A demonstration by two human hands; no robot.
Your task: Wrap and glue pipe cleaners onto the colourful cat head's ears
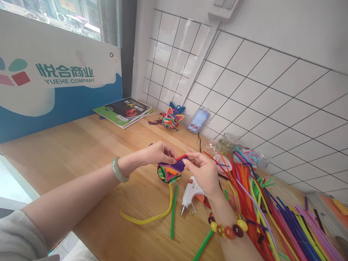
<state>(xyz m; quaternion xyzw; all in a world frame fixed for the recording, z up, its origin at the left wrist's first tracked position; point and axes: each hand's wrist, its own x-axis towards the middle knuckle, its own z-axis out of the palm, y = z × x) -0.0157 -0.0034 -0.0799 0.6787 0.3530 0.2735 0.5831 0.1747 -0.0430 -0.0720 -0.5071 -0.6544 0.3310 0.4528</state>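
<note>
My left hand [160,153] and my right hand [203,171] meet over the table, both with fingers pinched. Between them is a pipe-cleaner ornament [169,174], a rounded body in green, black, orange and pink with a purple part on top. A red pipe cleaner [182,157] lies along the upper edge of the purple part, at the fingertips of both hands. From the underside of the ornament a yellow pipe cleaner [146,221] curls down onto the wood. Beside my right wrist lies a white hot glue gun [191,191], its nozzle pointing toward me.
Green pipe cleaners [174,214] lie near the glue gun. Big bundles of coloured pipe cleaners [244,185] cover the right side. Behind my hands are a finished animal-faced ornament [170,119], a blurred phone [199,120], books [123,113] and glass jars [227,143]. A wire grid [244,76] lines the wall.
</note>
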